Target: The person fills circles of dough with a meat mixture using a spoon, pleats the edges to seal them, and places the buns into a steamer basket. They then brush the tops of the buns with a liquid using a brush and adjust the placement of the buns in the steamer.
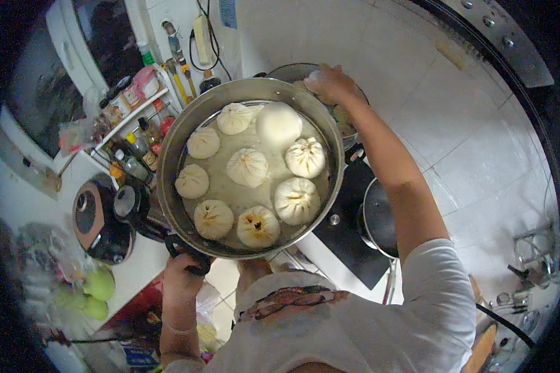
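A large round metal steamer tier [249,253] holds several pleated steamed buns [247,168]; one at its upper right looks blurred. My left hand [183,272] is closed on the black handle [199,264] at the tier's near left edge. Beyond the tier's far right rim, my right hand [331,86] is over a second round pot or tier [289,72], beside a small whitish thing [315,80]. Whether the fingers grip this thing or the vessel's edge is unclear. Pale round pieces show inside that vessel, partly hidden by my forearm.
A black cooktop [354,219] lies at the right, with a saucepan [380,214] partly behind my right arm. At the left stand a rack [130,114] of bottles and jars, a dark rice cooker [105,219] and green fruit [98,282]. Cables hang on the back wall.
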A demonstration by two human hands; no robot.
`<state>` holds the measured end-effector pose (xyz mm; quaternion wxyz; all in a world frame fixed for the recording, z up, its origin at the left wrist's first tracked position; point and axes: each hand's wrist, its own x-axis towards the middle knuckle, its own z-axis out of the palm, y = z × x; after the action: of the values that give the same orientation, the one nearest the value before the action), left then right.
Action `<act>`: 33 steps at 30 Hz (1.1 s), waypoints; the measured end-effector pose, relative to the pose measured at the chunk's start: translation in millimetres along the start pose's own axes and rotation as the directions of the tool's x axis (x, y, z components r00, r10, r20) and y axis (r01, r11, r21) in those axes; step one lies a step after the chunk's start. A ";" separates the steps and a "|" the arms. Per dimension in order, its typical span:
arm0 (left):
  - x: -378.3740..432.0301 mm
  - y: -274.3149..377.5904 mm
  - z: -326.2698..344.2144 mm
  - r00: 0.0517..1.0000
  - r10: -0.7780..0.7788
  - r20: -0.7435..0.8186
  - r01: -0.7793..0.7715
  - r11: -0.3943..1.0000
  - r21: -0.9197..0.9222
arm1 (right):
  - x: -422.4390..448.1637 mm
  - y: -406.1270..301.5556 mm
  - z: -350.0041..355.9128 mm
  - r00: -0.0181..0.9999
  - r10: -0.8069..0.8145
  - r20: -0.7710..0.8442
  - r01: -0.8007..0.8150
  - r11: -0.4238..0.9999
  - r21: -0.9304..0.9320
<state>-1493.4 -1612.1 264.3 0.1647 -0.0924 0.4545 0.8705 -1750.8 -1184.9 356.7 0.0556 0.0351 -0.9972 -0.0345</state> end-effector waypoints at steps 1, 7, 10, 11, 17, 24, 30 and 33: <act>0.9 3.2 2.0 1.000 -0.013 -0.004 0.012 0.998 -0.061 | -2.6 3.0 10.1 1.000 0.013 0.000 -0.013 1.000 -0.001; -4.5 9.7 8.4 0.876 0.428 0.221 -0.348 0.247 0.904 | -49.0 37.2 18.6 0.971 0.161 -0.175 -0.148 0.985 0.088; 5.7 16.6 22.1 0.808 0.479 0.342 -0.385 -0.009 0.923 | -73.6 67.0 19.7 0.920 0.271 -0.284 -0.270 0.962 0.045; 12.1 17.6 28.6 0.799 0.485 0.355 -0.415 0.017 0.910 | -84.9 80.3 18.9 0.889 0.198 -0.412 -0.228 0.973 -0.023; 106.1 72.1 54.0 0.828 0.424 0.368 -0.472 0.170 0.865 | -83.0 104.8 -51.1 0.868 0.370 -0.330 -0.408 0.912 -0.050; 198.6 63.8 111.7 0.892 0.115 0.437 -0.443 0.416 0.794 | -145.4 151.8 9.7 0.742 0.620 -0.256 -0.638 0.770 0.014; 249.5 2.3 200.5 0.847 -0.121 0.518 -0.071 0.939 0.336 | -227.0 210.6 -4.1 0.852 0.454 -0.262 -0.495 0.861 -0.115; 280.8 -30.3 203.9 0.826 -0.379 0.417 0.525 0.787 -0.324 | -253.0 232.7 12.0 0.697 0.690 -0.195 -0.647 0.723 0.244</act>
<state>-1745.2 -1371.5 270.2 0.4205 -0.0868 0.1835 0.8843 -1516.7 -933.9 334.4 0.1981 -0.3217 -0.9231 0.0715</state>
